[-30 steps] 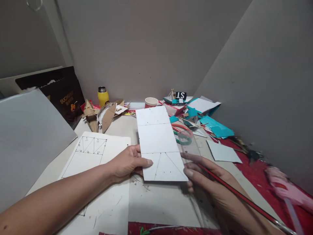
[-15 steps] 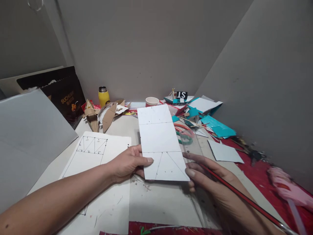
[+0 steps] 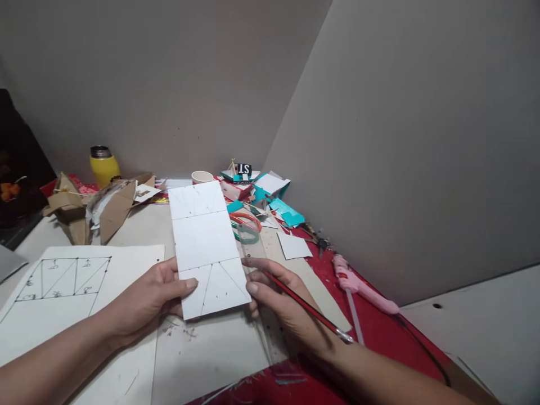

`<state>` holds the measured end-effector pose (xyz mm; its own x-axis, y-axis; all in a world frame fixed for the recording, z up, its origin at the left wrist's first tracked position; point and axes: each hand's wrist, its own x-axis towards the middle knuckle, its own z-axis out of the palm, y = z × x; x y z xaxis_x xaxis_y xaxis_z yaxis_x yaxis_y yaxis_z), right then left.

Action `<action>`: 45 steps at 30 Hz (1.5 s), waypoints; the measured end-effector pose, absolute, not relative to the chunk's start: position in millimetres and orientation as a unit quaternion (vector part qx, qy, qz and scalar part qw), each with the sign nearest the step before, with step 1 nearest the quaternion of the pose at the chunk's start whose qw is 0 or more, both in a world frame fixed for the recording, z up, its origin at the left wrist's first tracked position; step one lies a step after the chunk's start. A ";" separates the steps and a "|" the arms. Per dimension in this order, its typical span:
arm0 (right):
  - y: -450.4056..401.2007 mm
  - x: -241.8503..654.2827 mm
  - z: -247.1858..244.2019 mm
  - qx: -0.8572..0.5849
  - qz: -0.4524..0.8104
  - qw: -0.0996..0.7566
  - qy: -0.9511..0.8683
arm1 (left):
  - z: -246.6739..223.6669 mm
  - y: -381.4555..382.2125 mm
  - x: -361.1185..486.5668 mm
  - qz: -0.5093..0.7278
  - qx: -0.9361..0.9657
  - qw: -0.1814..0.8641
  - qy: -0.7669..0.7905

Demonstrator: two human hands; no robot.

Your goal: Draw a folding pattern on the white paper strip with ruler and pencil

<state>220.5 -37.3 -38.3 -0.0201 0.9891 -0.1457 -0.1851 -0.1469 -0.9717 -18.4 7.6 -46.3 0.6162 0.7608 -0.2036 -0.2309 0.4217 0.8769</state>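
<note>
A white rectangular piece of card [image 3: 201, 239], marked with pencil lines, is held up tilted over the table. My left hand [image 3: 154, 295] pinches its lower left edge, thumb on top. At the lower right edge, my right hand [image 3: 291, 306] touches the card with thumb and fingertips, while a red and black pencil [image 3: 310, 309] lies across that same hand. Beneath and to the left is a larger white sheet [image 3: 126, 343] with a drawn pattern of rectangles and diagonals. A clear ruler [image 3: 270, 332] lies partly under my right hand.
Cardboard models [image 3: 113, 216] and a yellow bottle [image 3: 104, 167] stand back left. Behind the card are a paper cup [image 3: 202, 176], scissors [image 3: 248, 228] and teal scraps [image 3: 287, 212]. A pink glue gun [image 3: 363, 287] with its cord rests on the red cloth at right.
The view has swung to the right, so the scene sits further left and more of the glue gun shows. Both hands keep their hold on the card.
</note>
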 end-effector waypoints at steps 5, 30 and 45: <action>-40.1 220.0 -37.8 -0.477 0.587 0.505 -0.416 | -44.5 5.9 -17.3 0.318 0.435 0.783 0.310; -37.4 226.5 -35.5 -0.463 0.475 0.599 -0.450 | -47.6 12.1 -18.5 0.414 0.401 0.731 0.367; -38.6 228.4 -37.2 -0.486 0.461 0.563 -0.484 | -44.5 10.4 -17.7 0.397 0.420 0.719 0.386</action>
